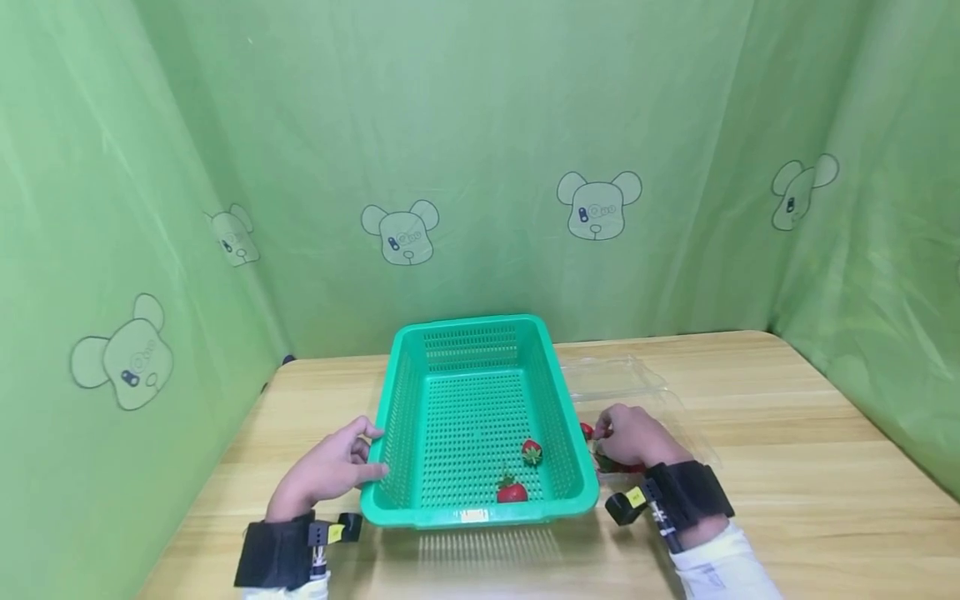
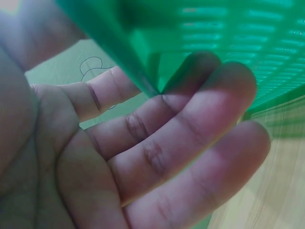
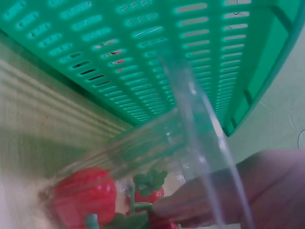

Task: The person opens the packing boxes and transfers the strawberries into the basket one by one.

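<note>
A green slotted basket (image 1: 480, 400) stands on the table with two strawberries inside, one strawberry (image 1: 532, 452) at the right and another strawberry (image 1: 512, 490) near the front. My left hand (image 1: 333, 462) holds its left rim, thumb on top and fingers bent under against the outer wall (image 2: 214, 33). My right hand (image 1: 637, 437) reaches into a clear plastic box (image 1: 600, 379) right of the basket, its fingertips at the strawberries. In the right wrist view a large strawberry (image 3: 86, 196) lies beside a leafy strawberry (image 3: 150, 188) touched by a finger (image 3: 186, 202); I cannot tell whether it is pinched.
The wooden table (image 1: 795, 433) stretches right and in front of the basket. A green curtain (image 1: 495, 275) with bear-head outlines hangs behind and along both sides. The clear box's wall (image 3: 190, 119) stands between the right hand and the basket.
</note>
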{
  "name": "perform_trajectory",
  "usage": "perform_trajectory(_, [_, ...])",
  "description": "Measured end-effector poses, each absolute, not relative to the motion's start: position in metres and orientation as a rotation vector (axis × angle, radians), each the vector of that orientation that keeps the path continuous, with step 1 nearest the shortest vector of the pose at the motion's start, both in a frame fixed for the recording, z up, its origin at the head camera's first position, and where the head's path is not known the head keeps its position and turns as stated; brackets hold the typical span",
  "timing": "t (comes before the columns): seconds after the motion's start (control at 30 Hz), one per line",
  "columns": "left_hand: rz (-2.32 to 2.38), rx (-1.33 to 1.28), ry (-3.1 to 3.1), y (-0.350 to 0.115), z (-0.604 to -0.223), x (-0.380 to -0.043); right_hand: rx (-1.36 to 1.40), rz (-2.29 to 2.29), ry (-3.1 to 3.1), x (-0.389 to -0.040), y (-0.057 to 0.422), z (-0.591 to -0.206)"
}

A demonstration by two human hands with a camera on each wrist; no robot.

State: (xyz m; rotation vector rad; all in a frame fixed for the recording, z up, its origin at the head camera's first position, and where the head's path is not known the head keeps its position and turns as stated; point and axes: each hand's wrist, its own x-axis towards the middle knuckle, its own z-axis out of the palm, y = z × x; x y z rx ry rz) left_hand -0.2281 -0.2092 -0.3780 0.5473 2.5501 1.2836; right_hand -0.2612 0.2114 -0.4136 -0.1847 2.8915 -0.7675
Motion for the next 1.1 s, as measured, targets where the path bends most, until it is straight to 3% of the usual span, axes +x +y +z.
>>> perform_trajectory(0.7, [1.294, 0.514, 2.544, -0.208, -0.373, -0.225, -0.176, -0.834, 2.914, -0.256, 0.217, -0.401])
perform_trajectory(1.1, [1.256, 0.52, 2.562, -0.207, -0.373, -0.226, -0.241, -0.744, 2.882, -0.259, 0.214, -0.413])
